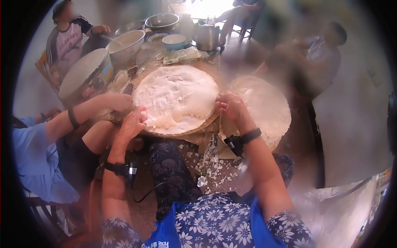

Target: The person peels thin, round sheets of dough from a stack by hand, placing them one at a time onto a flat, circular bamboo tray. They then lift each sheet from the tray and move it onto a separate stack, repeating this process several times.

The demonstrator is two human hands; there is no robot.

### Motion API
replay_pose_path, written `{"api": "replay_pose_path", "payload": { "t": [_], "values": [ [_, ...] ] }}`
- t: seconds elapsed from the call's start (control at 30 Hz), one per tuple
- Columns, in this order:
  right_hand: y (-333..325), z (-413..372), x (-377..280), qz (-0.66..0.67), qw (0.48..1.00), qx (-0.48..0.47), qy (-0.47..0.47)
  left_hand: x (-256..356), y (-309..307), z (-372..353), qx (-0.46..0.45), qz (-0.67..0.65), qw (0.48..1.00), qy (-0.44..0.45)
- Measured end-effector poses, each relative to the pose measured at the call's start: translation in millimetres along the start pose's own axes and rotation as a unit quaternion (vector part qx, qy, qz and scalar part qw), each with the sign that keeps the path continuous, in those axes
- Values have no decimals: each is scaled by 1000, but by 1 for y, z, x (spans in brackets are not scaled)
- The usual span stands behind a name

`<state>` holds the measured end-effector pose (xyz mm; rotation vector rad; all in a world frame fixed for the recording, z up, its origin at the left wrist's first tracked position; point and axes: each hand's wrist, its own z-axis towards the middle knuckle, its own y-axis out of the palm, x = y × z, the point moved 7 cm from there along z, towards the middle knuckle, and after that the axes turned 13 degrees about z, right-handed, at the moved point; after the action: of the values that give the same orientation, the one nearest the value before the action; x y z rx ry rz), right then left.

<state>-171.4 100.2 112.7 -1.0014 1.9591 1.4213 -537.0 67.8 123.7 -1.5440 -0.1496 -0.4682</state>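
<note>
A large, round, soft white sheet (175, 97), wrinkled and uneven, covers most of a round woven tray (194, 131). At its lower left edge, my left hand (131, 123) has its fingers and thumb closed on the sheet's border. My right hand (233, 108) is at the opposite side, fingers curled in against the right edge; exactly what the fingertips grip is partly hidden. A second round white sheet (264, 109) lies to the right, behind my right wrist. Another person's hand (120, 103) reaches to the tray's left edge, just above my left hand.
White scraps (215, 169) litter the floor before me. Beyond the tray stand a large tilted basin (84, 74), a white basin (126, 41), a light blue bowl (173, 41), a dark metal bowl (162, 21) and a kettle (207, 38). Several people sit around.
</note>
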Motion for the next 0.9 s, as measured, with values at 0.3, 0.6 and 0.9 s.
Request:
{"api": "replay_pose_path", "payload": {
  "t": [0.3,0.6,0.9],
  "values": [
    [18,10,-14,-177,983,-23,-39,12,4,-15,162,-232,957,-67],
    [70,12,-17,-4,996,-72,-56,105,64,-62,-134,-695,699,-100],
    [-12,42,30,64,998,22,-2,69,97,-46,76,-879,462,-92]
  ]
}}
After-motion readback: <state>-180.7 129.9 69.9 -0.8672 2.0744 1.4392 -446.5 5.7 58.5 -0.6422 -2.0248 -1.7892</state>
